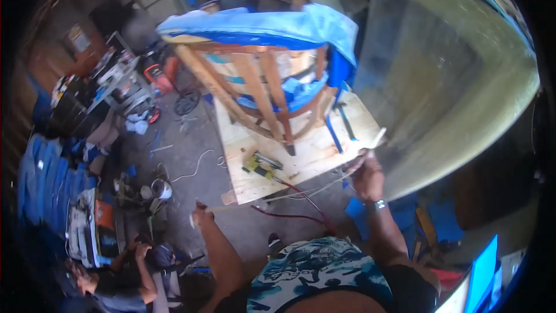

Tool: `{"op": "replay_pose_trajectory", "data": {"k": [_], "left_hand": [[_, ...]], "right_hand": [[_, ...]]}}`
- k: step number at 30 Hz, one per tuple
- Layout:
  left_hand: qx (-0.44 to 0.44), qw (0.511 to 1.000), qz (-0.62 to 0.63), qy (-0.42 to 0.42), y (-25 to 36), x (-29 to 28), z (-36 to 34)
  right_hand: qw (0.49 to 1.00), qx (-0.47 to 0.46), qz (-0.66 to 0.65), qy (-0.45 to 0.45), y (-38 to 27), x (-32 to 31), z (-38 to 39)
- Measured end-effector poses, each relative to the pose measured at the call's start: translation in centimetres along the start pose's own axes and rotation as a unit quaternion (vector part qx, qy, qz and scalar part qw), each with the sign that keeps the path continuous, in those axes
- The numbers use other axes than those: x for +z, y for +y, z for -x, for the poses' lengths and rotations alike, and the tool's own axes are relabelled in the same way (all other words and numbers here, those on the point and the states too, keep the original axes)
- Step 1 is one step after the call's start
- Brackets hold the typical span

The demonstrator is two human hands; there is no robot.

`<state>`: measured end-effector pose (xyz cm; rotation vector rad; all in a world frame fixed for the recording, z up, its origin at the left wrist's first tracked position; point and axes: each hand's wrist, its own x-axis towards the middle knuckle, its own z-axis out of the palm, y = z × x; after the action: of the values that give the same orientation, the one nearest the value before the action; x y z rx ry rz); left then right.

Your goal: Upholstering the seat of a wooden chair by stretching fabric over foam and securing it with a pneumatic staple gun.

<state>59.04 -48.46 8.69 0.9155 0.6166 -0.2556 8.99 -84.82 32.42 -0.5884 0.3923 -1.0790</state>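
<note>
A long, thin pale strip (pixel 278 198) runs between my two hands in front of the work table. My left hand (pixel 201 215) is closed around its left end. My right hand (pixel 368 175) grips the strip near the table's right corner, and a pale end sticks up past the fingers. On the plywood table top (pixel 313 159) stands a wooden chair frame (pixel 255 84) with slats, its upper edge covered in blue fabric (pixel 260 28). A yellow-green air staple gun (pixel 262 165) lies in front of the frame. A hammer (pixel 346 120) rests to its right.
A red air hose (pixel 313 203) hangs below the table's front edge. A large curved translucent panel (pixel 457 81) fills the right side. Stacked blue pieces (pixel 43 179), a white bucket (pixel 161 189) and a cluttered cart (pixel 124 90) are at left. Another person (pixel 124 284) sits at lower left.
</note>
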Motion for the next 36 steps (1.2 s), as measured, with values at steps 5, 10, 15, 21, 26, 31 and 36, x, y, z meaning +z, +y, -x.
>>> {"op": "replay_pose_trajectory", "data": {"k": [5,10,15,21,26,31,36], "left_hand": [[0.198,0.968,-0.096,-0.118,13.9,15.0,1.2],[0.532,0.633,-0.395,-0.400,23.7,34.8,15.3],[0.388,0.522,-0.411,-0.639,19.2,39.6,28.8],[0.234,0.426,-0.465,-0.740,7.2,33.4,34.8],[0.149,0.430,-0.449,-0.769,-0.6,33.1,35.4],[0.131,0.400,-0.496,-0.760,-6.4,35.9,35.9],[0.049,0.446,-0.491,-0.747,-8.3,36.7,37.4]], "right_hand": [[0.997,-0.037,-0.005,0.073,1.0,2.9,-1.3],[0.990,-0.003,0.059,0.125,5.2,6.0,0.0],[0.994,-0.093,0.056,-0.001,6.1,10.7,-1.1],[0.970,-0.187,0.083,-0.129,2.0,17.2,-5.2],[0.965,-0.187,0.123,-0.134,-0.3,17.2,-9.2],[0.982,-0.142,0.061,-0.112,-1.6,12.4,-14.8],[0.987,-0.094,0.051,-0.122,-1.6,10.2,-17.6]]}}
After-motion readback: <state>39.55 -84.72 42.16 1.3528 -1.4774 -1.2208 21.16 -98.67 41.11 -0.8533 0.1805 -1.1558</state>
